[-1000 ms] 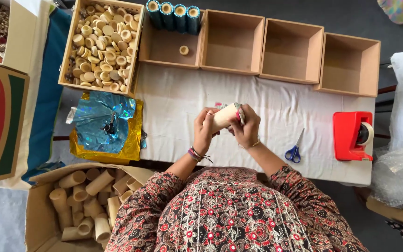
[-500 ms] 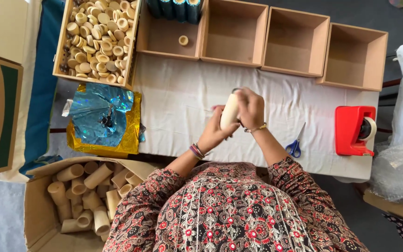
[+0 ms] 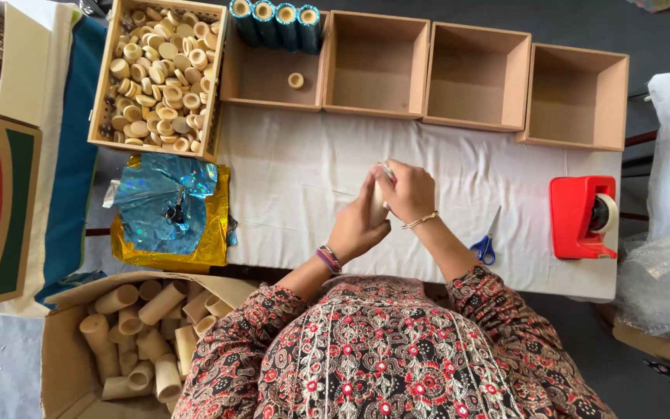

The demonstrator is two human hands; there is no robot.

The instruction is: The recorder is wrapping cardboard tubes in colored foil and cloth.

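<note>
A white cloth (image 3: 296,194) covers the table (image 3: 583,283), creased and bare in the middle, where both hands meet. The left hand (image 3: 357,225) and the right hand (image 3: 410,192) are wrapped close around a pale cardboard tube (image 3: 379,194), which stands roughly upright between them just above the cloth; most of it is hidden by the fingers, so I cannot tell how its ends look.

Along the far edge of the table stands a row of open wooden boxes. The leftmost (image 3: 160,74) is heaped with small pale round caps; the next (image 3: 269,77) holds one loose cap (image 3: 295,80) and four blue-wrapped tubes (image 3: 277,19) lined up at its back wall. The three boxes (image 3: 478,74) to the right of it show only their bottoms.

Sheets of blue and gold foil (image 3: 168,213) lie at the cloth's left edge. To the right, blue-handled scissors (image 3: 485,247) lie near a red tape dispenser (image 3: 583,217). A cardboard carton (image 3: 67,365) of plain tubes sits low at the person's left. The floor beyond the table is dark grey.
</note>
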